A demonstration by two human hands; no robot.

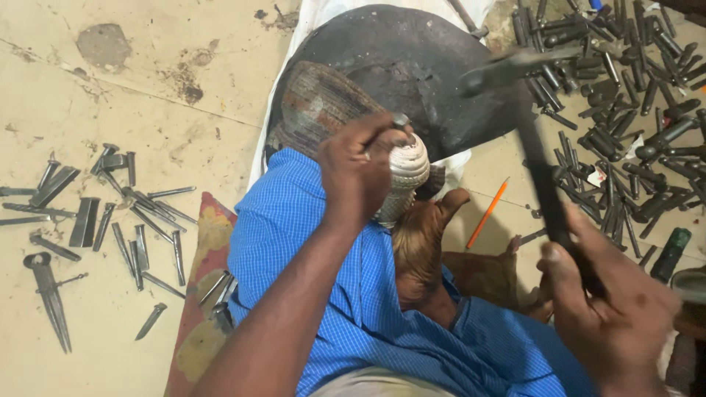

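Two hands, left hand (357, 173) gripping punch (399, 120), right hand (610, 312) raising hammer (529, 110)

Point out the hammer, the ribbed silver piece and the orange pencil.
hammer (540, 173): head view, on its dark handle.
ribbed silver piece (409, 170): head view, on its ridged side.
orange pencil (487, 213): head view, mid-shaft.

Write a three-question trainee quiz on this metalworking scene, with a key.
1. True or false: the right hand holds a hammer raised above the floor.
2. What does the left hand press onto the ribbed metal piece? A) a punch B) a pencil C) a bottle
3. Which side of the floor holds the larger heap of punches?

Key: 1 true; 2 A; 3 the right side.
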